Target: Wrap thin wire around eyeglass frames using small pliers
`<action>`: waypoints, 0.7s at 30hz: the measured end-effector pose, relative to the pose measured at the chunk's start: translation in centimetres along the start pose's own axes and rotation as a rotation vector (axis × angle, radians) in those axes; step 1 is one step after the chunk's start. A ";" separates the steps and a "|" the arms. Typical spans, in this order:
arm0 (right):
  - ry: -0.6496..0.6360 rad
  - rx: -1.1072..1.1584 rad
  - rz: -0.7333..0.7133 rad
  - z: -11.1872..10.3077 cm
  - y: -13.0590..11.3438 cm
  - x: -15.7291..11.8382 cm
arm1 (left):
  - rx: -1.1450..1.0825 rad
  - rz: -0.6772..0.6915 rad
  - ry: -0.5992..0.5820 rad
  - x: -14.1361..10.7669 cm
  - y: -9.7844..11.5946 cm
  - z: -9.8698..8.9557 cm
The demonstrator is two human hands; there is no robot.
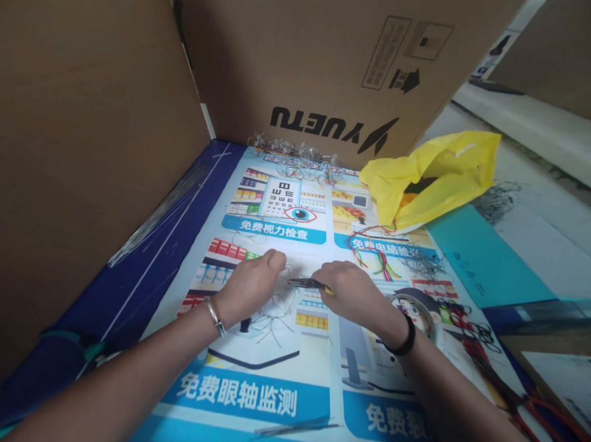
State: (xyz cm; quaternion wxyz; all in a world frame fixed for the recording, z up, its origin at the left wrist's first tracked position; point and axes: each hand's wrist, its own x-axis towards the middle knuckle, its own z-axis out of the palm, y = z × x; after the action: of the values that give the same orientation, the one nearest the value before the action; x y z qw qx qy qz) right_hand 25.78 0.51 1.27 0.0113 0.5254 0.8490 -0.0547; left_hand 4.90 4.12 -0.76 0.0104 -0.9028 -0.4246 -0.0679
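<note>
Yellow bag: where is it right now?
In the head view, the yellow bag is right of centre, between the YUETU cardboard and the turquoise sheet.

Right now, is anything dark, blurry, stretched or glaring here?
Head view: dim, uneven light, cardboard shadowed at left; stretched toward the edges, as through a wide lens; thin wires by the pliers soft and faint against the printed sheet; a pale glint on the yellow bag.

Dim, cool light overall, palest on the poster (318, 250) below and left of the yellow bag (459, 161), faint glare on its folds, dull shadow over the cardboard wall (80, 134) far left of it, soft blur on the scissors (503, 382) below it, wide-angle stretching towards the edges.
</note>
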 end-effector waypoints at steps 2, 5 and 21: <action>0.004 -0.002 0.002 0.0 0.0 0.0 | -0.002 0.004 0.007 0.0 0.0 -0.1; 0.004 -0.009 0.012 0.1 -0.1 0.0 | -0.010 0.009 0.013 0.0 0.1 -0.1; -0.014 -0.007 0.061 -0.1 -0.1 -0.1 | -0.028 0.021 0.013 -0.1 0.4 -0.4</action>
State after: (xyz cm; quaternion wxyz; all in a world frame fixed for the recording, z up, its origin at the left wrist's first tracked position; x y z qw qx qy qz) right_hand 25.72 0.39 1.43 0.0208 0.5508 0.8325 -0.0550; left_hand 5.10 3.76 -0.37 0.0011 -0.9067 -0.4142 -0.0794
